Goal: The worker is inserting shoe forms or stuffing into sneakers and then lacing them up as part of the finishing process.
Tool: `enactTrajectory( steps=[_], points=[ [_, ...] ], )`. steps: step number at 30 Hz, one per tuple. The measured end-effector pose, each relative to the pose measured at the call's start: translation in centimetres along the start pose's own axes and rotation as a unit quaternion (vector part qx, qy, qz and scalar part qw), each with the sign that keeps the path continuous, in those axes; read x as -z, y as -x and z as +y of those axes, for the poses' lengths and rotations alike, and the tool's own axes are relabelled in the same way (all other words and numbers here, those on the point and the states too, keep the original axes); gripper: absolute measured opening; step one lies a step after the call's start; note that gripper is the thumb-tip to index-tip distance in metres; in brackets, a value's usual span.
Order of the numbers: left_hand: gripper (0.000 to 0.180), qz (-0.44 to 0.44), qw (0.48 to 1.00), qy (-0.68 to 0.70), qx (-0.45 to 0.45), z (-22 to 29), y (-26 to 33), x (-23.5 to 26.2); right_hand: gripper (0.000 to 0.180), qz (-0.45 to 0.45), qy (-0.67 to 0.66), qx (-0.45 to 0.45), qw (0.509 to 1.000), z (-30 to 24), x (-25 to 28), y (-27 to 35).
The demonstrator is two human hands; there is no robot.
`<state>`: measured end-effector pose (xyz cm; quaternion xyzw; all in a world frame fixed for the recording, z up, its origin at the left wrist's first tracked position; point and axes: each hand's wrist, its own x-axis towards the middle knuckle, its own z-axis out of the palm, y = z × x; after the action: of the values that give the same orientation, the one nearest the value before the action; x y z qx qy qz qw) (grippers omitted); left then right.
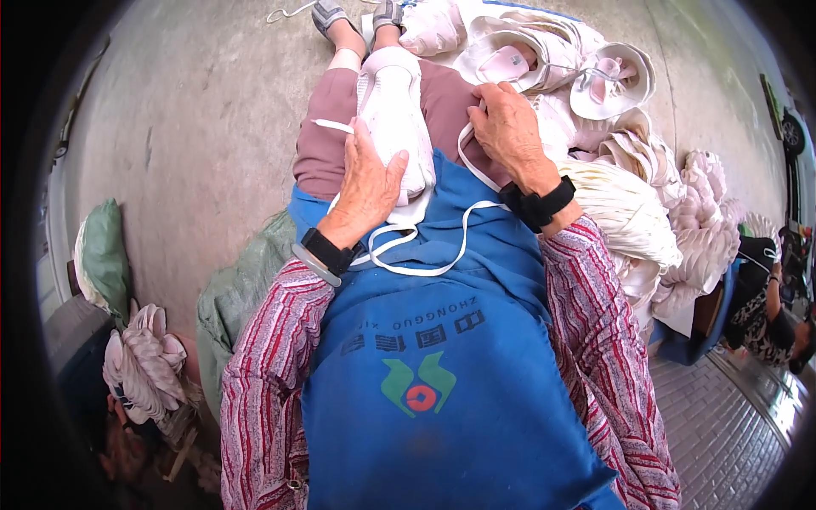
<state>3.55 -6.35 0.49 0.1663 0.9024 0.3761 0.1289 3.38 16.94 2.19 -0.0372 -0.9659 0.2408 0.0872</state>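
A pale pink-white shoe upper [389, 106] lies lengthwise across my lap, over the blue apron. My left hand [371, 180] rests along its left side, thumb apart. A white lace end sticks out past its fingertips and appears held between the fingers. Off the upper's right side, my right hand [508, 127] has its fingers curled around a white shoelace [433, 272]. The lace drops from that hand, passes by the right wrist and forms a loose loop over the apron. My fingers hide part of the lace.
Bundles of pale shoe uppers [625, 200] are heaped at my right, with more [612, 81] farther ahead. At left are a green sack [104, 255] and another bundle [146, 361]. Another person [769, 314] sits at the far right. Concrete floor [212, 110] stretches ahead.
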Motion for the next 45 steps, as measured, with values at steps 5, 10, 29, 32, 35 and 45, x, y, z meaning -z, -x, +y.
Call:
enactTrajectory(
  steps=[5,10,29,32,35,45],
  points=[
    [0.085,0.004,0.999,0.025,-0.022,-1.8,0.4,-1.6,0.013,0.020,-0.184,0.074,0.980,0.0,2.0,1.5],
    [0.085,0.011,0.999,0.013,-0.040,-2.3,0.3,-1.7,0.018,-0.139,-0.244,-0.005,0.960,0.4,3.9,3.8],
    [0.031,0.111,0.925,0.345,0.116,0.5,-0.6,7.3,0.017,-0.105,-0.207,0.054,0.971,-4.1,-1.0,-0.8],
    [0.025,0.016,0.943,0.284,0.171,0.6,-1.8,5.5,0.015,-0.082,-0.190,0.063,0.976,-4.2,-2.2,-1.5],
    [0.029,-0.020,0.957,0.227,0.179,0.3,-2.9,3.1,0.014,-0.076,-0.180,0.072,0.978,-4.1,-2.5,-1.5],
    [0.023,0.026,0.952,0.265,0.148,-0.7,-3.7,2.7,0.011,-0.086,-0.224,0.035,0.970,-4.9,-2.5,-1.5]
  ],
)
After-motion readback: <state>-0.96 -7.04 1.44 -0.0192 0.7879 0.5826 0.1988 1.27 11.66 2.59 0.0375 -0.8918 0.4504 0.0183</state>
